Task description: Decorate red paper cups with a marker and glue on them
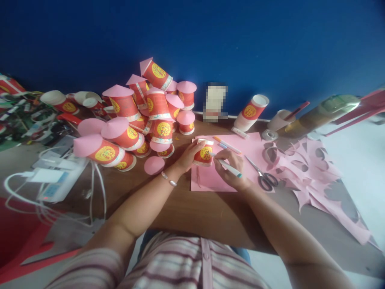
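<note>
Brown bench [168, 204], one, bore a pink sheet [216, 182] and, to its right, pink paper scraps [303, 172]. Scissors [264, 178], one pair, lay between, blades apart. Right grip [232, 160]: fingers closed round a white marker [230, 167], its tip at the red cup's emblem; contact could not be told. Red cup [202, 157], one, yellow emblem, stood above the sheet, its left side clasped in the left grip [189, 156], right grip just beside it; its inside was hidden. Farther left: a heap of red cups with pink cone tops [159, 105]. Farther right: a white cup [276, 120] containing a red stick [297, 110]; beside it, a clear bottle [319, 114] with amber contents. Behind all stood a blue wall [192, 36].
</note>
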Tool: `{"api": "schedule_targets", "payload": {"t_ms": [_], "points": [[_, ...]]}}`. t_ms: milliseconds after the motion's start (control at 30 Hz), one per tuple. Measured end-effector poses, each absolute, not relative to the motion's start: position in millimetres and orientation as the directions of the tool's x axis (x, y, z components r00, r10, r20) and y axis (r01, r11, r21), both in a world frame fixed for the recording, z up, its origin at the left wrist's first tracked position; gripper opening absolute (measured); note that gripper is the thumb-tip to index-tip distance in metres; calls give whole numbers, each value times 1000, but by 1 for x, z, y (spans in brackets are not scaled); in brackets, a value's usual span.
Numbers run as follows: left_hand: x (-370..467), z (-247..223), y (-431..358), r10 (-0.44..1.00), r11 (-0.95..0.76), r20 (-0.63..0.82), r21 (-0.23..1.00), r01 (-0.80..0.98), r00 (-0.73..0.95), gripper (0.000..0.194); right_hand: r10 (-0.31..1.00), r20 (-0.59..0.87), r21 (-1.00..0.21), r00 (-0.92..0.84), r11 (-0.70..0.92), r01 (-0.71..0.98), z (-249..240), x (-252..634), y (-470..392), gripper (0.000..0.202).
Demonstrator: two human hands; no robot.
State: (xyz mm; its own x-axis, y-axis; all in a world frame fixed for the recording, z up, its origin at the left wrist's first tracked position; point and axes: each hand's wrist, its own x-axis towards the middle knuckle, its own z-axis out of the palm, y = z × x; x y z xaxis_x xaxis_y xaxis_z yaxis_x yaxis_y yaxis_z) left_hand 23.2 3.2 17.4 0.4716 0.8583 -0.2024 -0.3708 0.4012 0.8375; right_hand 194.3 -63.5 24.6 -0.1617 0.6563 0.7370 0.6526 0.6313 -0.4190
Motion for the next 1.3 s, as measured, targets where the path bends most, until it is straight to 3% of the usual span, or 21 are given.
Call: {"api": "schedule_targets", "payload": {"t_ms": [1300], "points": [[25,15,4,883,379,-205,842,-385,422,44,682,718,-406,-141,574,711,21,194,-64,9]]}}
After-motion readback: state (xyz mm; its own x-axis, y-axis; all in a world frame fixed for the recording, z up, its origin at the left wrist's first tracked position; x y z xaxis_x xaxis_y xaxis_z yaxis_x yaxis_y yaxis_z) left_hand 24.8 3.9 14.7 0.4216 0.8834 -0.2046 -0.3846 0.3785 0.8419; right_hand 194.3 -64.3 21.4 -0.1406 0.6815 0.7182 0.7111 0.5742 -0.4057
